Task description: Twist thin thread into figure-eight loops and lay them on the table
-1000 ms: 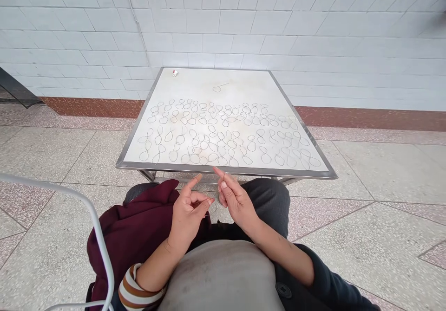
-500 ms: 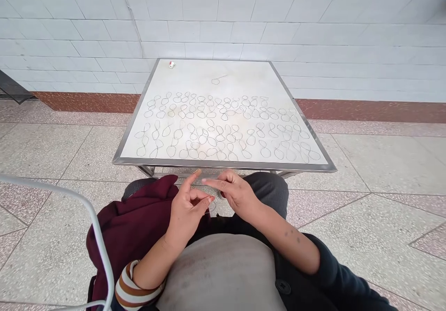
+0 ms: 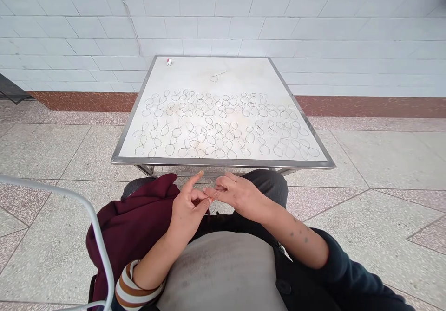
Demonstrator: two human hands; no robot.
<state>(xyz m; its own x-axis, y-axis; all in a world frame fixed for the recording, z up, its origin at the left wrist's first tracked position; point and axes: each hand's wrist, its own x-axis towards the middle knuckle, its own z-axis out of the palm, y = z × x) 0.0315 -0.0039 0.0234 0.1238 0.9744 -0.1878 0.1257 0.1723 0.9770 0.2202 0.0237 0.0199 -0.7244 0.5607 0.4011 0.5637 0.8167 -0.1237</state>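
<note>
My left hand (image 3: 190,206) pinches a thin dark wire loop (image 3: 213,207) between thumb and fingertips, with its index finger raised. The loop dangles just below the fingertips, over my lap. Against those fingertips rest the fingers of my right hand (image 3: 237,195), pressed together; its thumb and whatever it grips are hidden. Both hands are in front of the near table edge. On the white table (image 3: 188,76) lie several rows of similar thin wire loops (image 3: 209,134), many bent like a figure eight. One wire with a loop and a straight tail (image 3: 214,78) lies apart, farther back.
A small white and red object (image 3: 169,62) sits at the table's far left corner. A metal rim (image 3: 223,163) edges the tabletop. Dark red cloth (image 3: 139,223) covers my left leg, and a pale curved tube (image 3: 94,223) stands at the left. Behind is a tiled wall (image 3: 233,23).
My right hand has moved down and left, and its outstretched index finger now meets the left fingertips. My left hand keeps its pinch on the wire. The view has shifted slightly.
</note>
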